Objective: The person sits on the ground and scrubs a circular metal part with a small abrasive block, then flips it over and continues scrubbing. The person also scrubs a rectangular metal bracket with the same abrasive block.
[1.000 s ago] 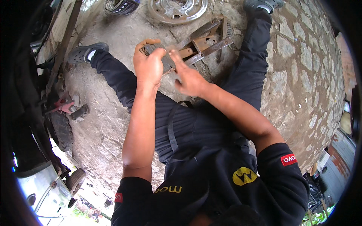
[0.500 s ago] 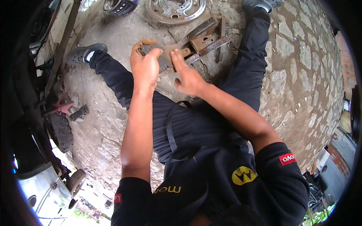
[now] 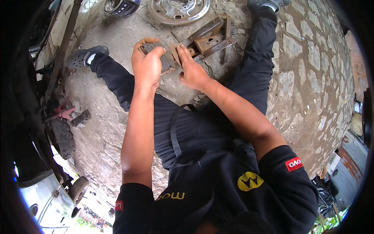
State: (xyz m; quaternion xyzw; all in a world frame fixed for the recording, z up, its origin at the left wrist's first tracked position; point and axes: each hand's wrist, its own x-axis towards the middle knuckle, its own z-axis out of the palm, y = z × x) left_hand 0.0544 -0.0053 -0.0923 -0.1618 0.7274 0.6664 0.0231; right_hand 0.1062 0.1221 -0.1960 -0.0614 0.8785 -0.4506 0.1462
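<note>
My left hand (image 3: pixel 146 64) is closed round a dark grey block (image 3: pixel 166 61) that looks like a brake pad, thumb on top and fingers underneath. A tan piece of sandpaper (image 3: pixel 174 52) lies under the fingers of my right hand (image 3: pixel 191 70), its thumb tucked below, at the right edge of the block. Whether the sandpaper touches the block at this moment is hard to tell. Just beyond my right hand, a rusty metal bracket frame (image 3: pixel 213 46) with two long bars rests on the ground.
At the far side lie a rusty steel wheel rim (image 3: pixel 177 17) and a dark paint tin (image 3: pixel 117 7). A wire brush (image 3: pixel 230 31) sits beside the bracket. My outstretched legs flank the work. Along the left are a red metal stand (image 3: pixel 64 110) and vehicle parts.
My right hand has drawn slightly down and left, and the sandpaper, blurred before, is now sharp. My left hand keeps its hold on the block; the whole view has shifted a little.
</note>
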